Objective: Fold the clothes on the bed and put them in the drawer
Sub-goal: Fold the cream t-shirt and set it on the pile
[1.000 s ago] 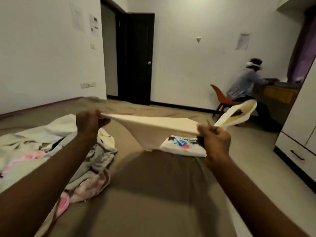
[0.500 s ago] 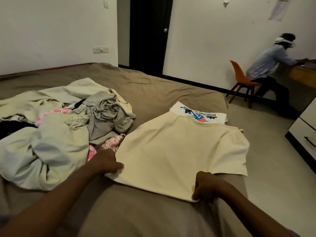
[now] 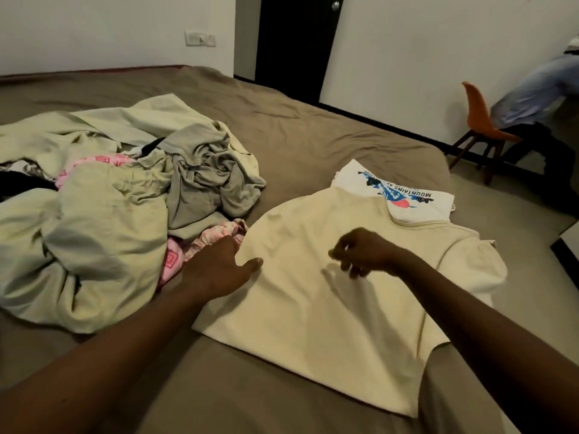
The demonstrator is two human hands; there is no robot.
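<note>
One cream short-sleeved cotton T-shirt (image 3: 329, 308) lies spread flat on the brown-sheeted bed (image 3: 313, 126), near its foot corner. Its collar points away and one sleeve reaches toward the bed's right edge. The cloth is plain and mostly smooth, with a few soft creases. Its collar end overlaps one folded white T-shirt with a blue and red print (image 3: 407, 195), which lies just beyond it.

To the left is one loose heap of unfolded clothes (image 3: 109, 220) in pale green, grey and pink. The garments are too tangled to count. The heap's pink piece touches the cream shirt's left edge.

Two bare hands are over the shirt. The left grip (image 3: 216, 267) rests at the shirt's left edge with the thumb lying on top of the cloth. The fingers are at the hem, and I cannot tell whether they tuck beneath it. The right grip (image 3: 363, 252) hovers above the shirt's chest with its fingers loosely curled and holding nothing, and its shadow falls on the fabric.

Past the bed, one orange chair with wooden legs (image 3: 482, 123) seats another person in a pale blue shirt (image 3: 539, 95).
</note>
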